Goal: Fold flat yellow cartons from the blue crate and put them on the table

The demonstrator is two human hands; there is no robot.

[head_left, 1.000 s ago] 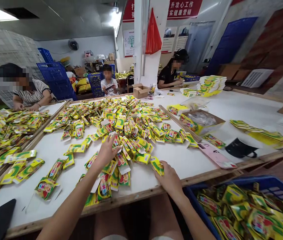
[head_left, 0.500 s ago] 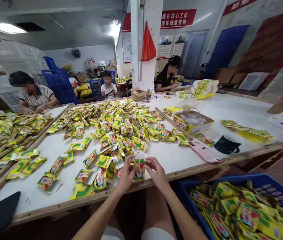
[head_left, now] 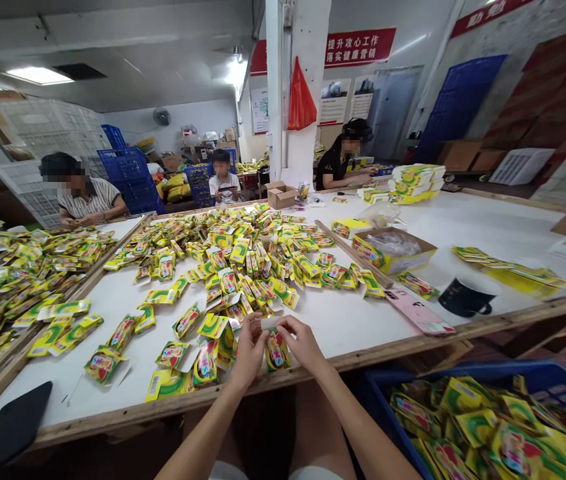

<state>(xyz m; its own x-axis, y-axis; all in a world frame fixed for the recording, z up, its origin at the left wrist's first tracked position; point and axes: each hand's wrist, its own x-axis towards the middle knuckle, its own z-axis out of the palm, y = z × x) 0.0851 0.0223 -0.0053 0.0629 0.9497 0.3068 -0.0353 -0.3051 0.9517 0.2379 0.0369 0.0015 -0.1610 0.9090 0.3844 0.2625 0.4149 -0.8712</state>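
Between my hands, over the table's front edge, is a small yellow-green printed box [head_left: 277, 350] with its white flap raised at the top. My left hand [head_left: 249, 353] pinches its upper left corner. The fingers of my right hand [head_left: 303, 343] are closed at its upper right side, by the flap. What is inside the box cannot be seen. Left of my hands lie several similar boxes [head_left: 205, 362], some with white flaps sticking out. A large heap of them [head_left: 233, 250] spreads across the table beyond.
A blue crate [head_left: 467, 373] full of boxes stands at my lower right. On the table are a pink phone [head_left: 419, 311], a dark mug [head_left: 465, 297], an open carton [head_left: 395, 257] and a black flat object [head_left: 10, 427]. Wooden strips [head_left: 355, 257] divide the surface. Several people sit across.
The view has shifted slightly, so the scene sits lower and further right. My right fingers have moved in closer to the box's raised flap. Both hands stay at the same box.
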